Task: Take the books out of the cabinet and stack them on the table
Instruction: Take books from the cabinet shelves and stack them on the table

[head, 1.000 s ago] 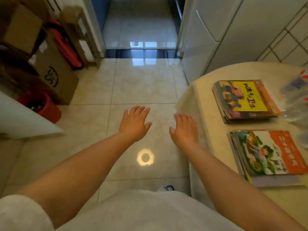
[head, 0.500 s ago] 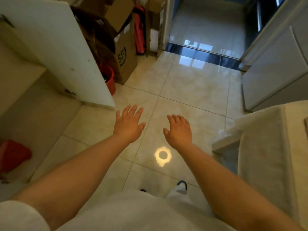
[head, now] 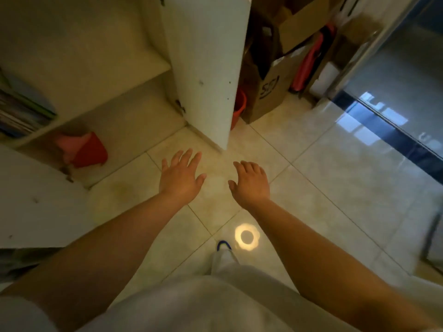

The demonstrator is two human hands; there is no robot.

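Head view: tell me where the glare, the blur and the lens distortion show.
Head view: a ring-shaped light reflection glares on the floor tiles, and the glossy floor beyond the doorway mirrors bright windows. The books in the cabinet at the left edge are smeared soft. The wide lens splays the cabinet door. Both hands, left hand and right hand, look fairly sharp.

the books (head: pixel 21 111) lie stacked flat on an upper shelf of the open white cabinet (head: pixel 100 68), page edges outward, blurred, well up and left of the left grip (head: pixel 180 176).
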